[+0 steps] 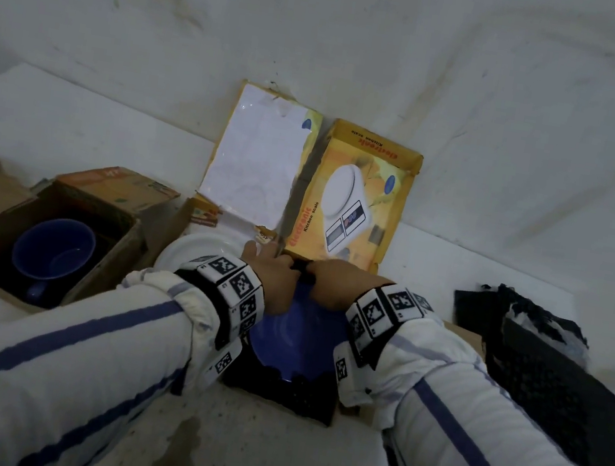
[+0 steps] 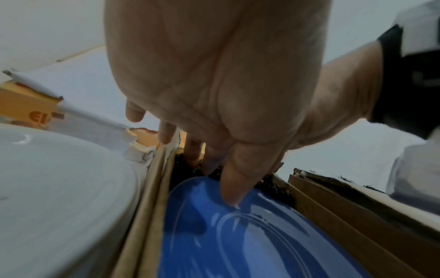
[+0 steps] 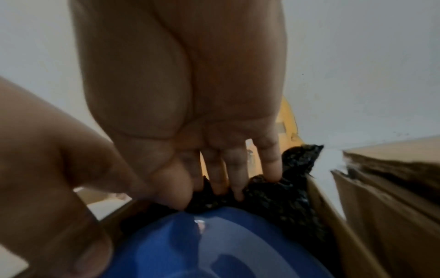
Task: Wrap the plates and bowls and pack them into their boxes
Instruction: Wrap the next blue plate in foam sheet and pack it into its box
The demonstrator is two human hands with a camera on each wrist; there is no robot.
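A blue plate [image 1: 297,340] lies on black mesh wrap [image 1: 284,394] inside a brown cardboard box [image 2: 142,206]. Both hands meet at the plate's far rim. My left hand [image 2: 218,180] has its thumb on the plate's [image 2: 238,235] upper face, while its fingers reach down behind the rim, pinching it. My right hand [image 3: 209,197] pinches a bunch of the black wrap [image 3: 273,197] just past the rim of the plate [image 3: 214,244]. In the head view the left hand [image 1: 272,267] and right hand [image 1: 327,276] touch side by side, their fingertips hidden.
A white plate [image 1: 194,251] lies left of the box. Further left, an open carton [image 1: 115,242] holds a blue cup [image 1: 53,249]. An opened yellow kitchen-scale box [image 1: 351,199] leans on the wall behind. More black mesh wrap [image 1: 542,370] is piled at the right.
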